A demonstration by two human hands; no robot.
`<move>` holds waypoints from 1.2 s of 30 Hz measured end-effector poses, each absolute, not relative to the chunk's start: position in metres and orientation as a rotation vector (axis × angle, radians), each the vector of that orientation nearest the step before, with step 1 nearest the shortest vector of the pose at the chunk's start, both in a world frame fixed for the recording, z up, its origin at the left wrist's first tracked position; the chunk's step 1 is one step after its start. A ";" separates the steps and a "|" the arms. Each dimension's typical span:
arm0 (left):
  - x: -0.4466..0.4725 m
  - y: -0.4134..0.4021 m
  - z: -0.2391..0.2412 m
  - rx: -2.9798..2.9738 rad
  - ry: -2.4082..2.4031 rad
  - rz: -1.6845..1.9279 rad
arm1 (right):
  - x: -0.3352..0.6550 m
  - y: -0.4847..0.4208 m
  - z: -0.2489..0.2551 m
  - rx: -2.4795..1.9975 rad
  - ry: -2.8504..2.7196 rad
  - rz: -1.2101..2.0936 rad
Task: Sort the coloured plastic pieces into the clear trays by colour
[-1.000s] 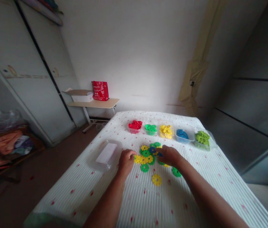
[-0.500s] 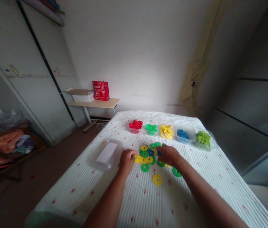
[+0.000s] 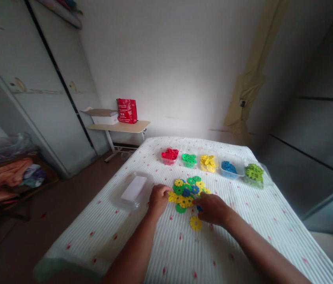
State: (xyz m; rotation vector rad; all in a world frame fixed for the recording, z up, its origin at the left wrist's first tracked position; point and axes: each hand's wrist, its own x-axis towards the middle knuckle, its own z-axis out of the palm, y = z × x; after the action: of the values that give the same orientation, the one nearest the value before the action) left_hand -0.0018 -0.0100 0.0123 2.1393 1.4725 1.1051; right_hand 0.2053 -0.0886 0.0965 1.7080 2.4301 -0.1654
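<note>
Notched plastic snowflake discs (image 3: 179, 189) in yellow, green and blue lie overlapping in a pile on the cloth. At the pile's left edge is my left hand (image 3: 158, 199), its fingers curved and a little apart, beside a yellow disc (image 3: 172, 196). My right hand (image 3: 213, 208) rests palm down over the pile's right side with fingers apart. Part of a blue disc (image 3: 199, 208) shows by its fingers; whatever lies beneath the palm is hidden. One yellow disc (image 3: 195, 223) lies separately, nearer to me.
Clear tubs stand in a row behind the pile, holding red pieces (image 3: 170, 154), green pieces (image 3: 189, 159), yellow pieces (image 3: 208, 161), blue pieces (image 3: 228, 167) and light-green pieces (image 3: 254, 172). To the left lies a clear plastic lid (image 3: 116, 196) with a white rectangle (image 3: 134, 188).
My right hand has moved toward me, from the pile's far right to its near right side. Discs there are now closer together or covered. My left hand has hardly moved.
</note>
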 end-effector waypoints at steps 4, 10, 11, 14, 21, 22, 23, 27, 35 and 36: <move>-0.002 -0.010 0.012 2.137 1.470 1.089 | 0.218 -0.076 0.104 1.806 2.429 -0.153; -0.002 -0.011 0.016 2.134 1.489 1.051 | 0.230 -0.041 0.104 1.965 2.466 -0.057; -0.002 -0.011 0.017 2.134 1.485 1.049 | 0.229 -0.037 0.102 1.953 2.482 -0.070; -0.002 -0.011 0.017 2.124 1.488 1.060 | 0.223 -0.030 0.091 1.933 2.480 -0.103; -0.002 -0.011 0.018 2.118 1.501 1.063 | 0.219 -0.027 0.075 1.943 2.446 -0.131; -0.002 -0.011 0.018 2.117 1.504 1.057 | 0.220 -0.027 0.075 1.950 2.446 -0.133; -0.002 -0.011 0.018 2.114 1.505 1.054 | 0.220 -0.028 0.075 1.956 2.448 -0.135; -0.002 -0.012 0.019 2.105 1.499 1.053 | 0.220 -0.033 0.077 1.984 2.458 -0.134; -0.002 -0.012 0.018 2.125 1.486 1.082 | 0.225 -0.034 0.072 2.048 2.450 -0.165; -0.002 -0.011 0.017 2.124 1.484 1.083 | 0.225 -0.034 0.071 2.051 2.451 -0.167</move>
State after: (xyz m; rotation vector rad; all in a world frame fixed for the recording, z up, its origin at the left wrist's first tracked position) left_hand -0.0022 -0.0115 0.0175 2.1242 1.4837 1.0834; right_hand 0.2254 -0.0343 0.0708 2.0513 2.4512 -0.1673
